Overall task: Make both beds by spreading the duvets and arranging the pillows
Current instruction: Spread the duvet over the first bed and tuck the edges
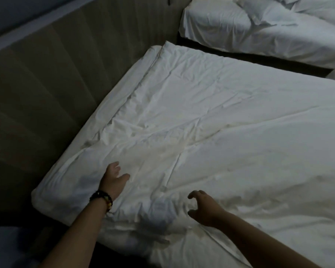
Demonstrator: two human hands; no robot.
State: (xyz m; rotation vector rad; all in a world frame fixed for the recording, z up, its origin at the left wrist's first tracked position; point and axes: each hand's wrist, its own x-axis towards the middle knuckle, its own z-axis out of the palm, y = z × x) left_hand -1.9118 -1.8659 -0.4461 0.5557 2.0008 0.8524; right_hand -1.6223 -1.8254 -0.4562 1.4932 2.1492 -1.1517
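White duvet (211, 117): lay spread, creased, over near bed. Left hand (113, 177), dark beaded bracelet (103, 199): fingers spread flat on duvet's near-left part. Right hand (203, 206): fingers curled half-open over duvet, gripping nothing. Second bed (269, 37), beyond duvet: rumpled.

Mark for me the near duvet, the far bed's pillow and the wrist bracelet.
near duvet (211, 117), head view, on its flat spread middle.
pillow (246, 6), head view, on its rumpled top face, on the far bed.
bracelet (103, 198), head view, on the dark beads around the left wrist.
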